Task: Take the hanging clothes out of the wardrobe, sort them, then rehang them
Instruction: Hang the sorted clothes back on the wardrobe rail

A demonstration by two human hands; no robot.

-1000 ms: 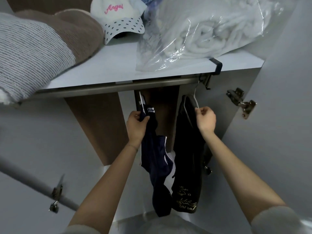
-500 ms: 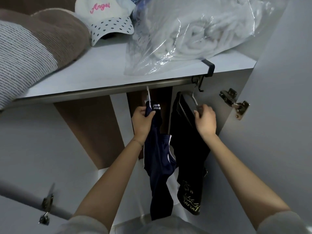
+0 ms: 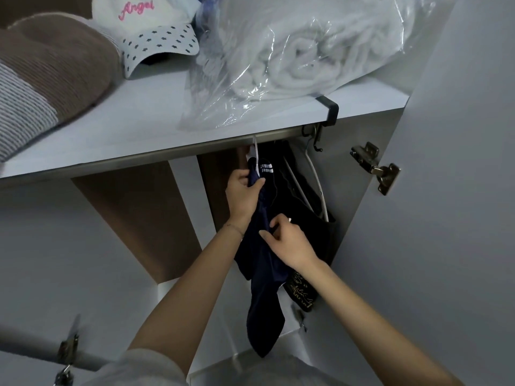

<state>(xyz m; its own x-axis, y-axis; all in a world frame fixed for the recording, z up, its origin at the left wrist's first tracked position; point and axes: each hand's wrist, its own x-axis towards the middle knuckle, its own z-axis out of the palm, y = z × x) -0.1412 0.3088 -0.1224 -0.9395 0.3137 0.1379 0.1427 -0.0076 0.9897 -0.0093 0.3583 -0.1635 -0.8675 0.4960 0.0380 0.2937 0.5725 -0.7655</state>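
Observation:
A navy garment (image 3: 264, 288) with white stripes at its top hangs from a white hanger (image 3: 257, 157) on the metal rail (image 3: 167, 153) under the shelf. My left hand (image 3: 243, 195) grips its top just below the hanger hook. My right hand (image 3: 288, 240) pinches the navy fabric lower down, at the garment's middle. To the right a black garment (image 3: 303, 215) with gold print near its hem hangs on another white hanger (image 3: 317, 185), and no hand touches it.
The white shelf (image 3: 145, 118) above holds a brown and striped cushion (image 3: 47, 71), a white cap (image 3: 156, 32) with pink lettering and a bagged white blanket (image 3: 301, 51). A black hook (image 3: 328, 110) clamps the shelf edge. The open door (image 3: 446, 218) with its hinge (image 3: 376, 168) stands right.
My right hand has let go of the black garment's hanger and moved left and down onto the navy garment. The black garment now hangs free. The left hand keeps its grip.

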